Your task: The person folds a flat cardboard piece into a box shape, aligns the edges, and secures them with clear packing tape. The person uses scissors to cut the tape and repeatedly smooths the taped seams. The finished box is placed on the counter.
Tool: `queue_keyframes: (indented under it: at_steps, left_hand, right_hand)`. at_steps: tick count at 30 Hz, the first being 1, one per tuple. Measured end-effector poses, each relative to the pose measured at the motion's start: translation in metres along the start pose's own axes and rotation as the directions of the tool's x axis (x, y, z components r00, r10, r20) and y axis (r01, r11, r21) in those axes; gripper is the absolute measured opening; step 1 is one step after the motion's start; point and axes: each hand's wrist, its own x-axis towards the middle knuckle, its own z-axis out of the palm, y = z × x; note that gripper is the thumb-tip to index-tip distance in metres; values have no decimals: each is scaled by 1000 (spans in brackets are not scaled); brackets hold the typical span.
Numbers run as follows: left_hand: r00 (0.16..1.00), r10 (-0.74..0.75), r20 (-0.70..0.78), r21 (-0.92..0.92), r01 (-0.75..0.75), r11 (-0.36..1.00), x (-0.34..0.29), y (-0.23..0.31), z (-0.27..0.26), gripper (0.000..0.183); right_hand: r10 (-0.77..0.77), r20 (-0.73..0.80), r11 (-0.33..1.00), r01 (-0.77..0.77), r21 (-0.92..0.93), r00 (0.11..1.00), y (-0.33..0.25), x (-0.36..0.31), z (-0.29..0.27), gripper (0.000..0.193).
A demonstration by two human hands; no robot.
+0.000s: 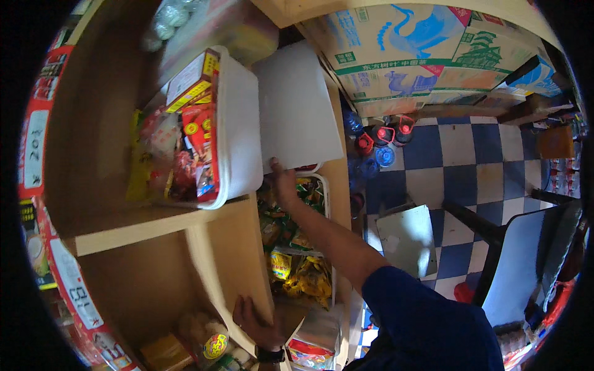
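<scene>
Checkered floor [457,145] (blue-white); hands [284,183] at wooden shelving [238,247].

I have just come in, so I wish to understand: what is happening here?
A person's right hand is at the lower edge of a flat white panel; its grip is unclear. The left hand rests against a wooden board. Left of the panel is a white tub of colourful packets; green packets and yellow packets show below the right hand.
</scene>
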Motion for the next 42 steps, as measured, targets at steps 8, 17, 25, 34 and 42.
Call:
queue_keyframes:
  at_steps: [8, 17, 25, 34, 42]
  left_hand:
    - [999, -39, 38, 70, 36, 997, -1, -1, -3, 91]
    - [997, -55, 61, -12, 56, 998, 2, 9, -3, 94]
    - [996, -56, 72, 15, 55, 998, 2, 7, -5, 93]
    - [998, -33, 50, 69, 29, 997, 1, 7, -4, 93]
    - [998, 20, 64, 107, -26, 994, 5, 15, -6, 83]
  right_hand:
    - [-307, -150, 905, 239, -352, 940, 35, -26, 53, 36]
    - [-587, -163, 799, 535, -276, 793, 21, 53, 59, 37]
    - [-278, -144, 946, 246, -210, 950, 34, 36, 66, 31]
    - [-83, -183, 949, 22, -314, 980, 114, -106, -50, 29]
    - [65, -161, 998, -60, 35, 985, 74, -141, -62, 35]
